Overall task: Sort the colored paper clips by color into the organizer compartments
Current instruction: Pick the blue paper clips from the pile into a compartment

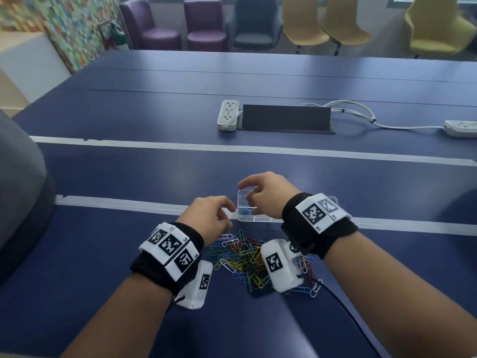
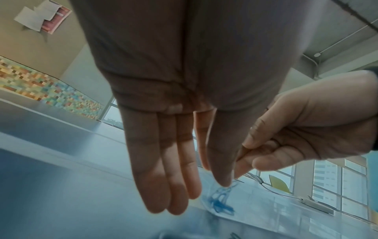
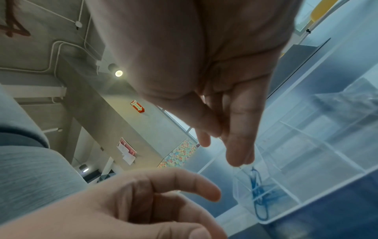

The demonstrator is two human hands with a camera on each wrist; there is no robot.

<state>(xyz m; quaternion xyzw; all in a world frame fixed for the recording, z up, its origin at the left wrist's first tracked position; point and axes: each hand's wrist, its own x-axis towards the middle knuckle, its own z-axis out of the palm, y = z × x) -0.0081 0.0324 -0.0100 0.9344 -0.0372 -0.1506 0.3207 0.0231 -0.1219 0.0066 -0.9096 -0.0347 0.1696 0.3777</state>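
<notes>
Organizer (image 1: 260, 219) partly behind right hand (image 1: 268, 195).

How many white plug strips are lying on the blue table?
2. One power strip lies just left of the dark cable box at the table's middle. The other power strip is at the far right edge, partly cut off. More could lie outside the view.

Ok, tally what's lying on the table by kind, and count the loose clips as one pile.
Power strips: 2
White tape strips: 2
Dark cable hatch: 1
Clear organizer: 1
Loose clip pile: 1
Total: 7
</notes>
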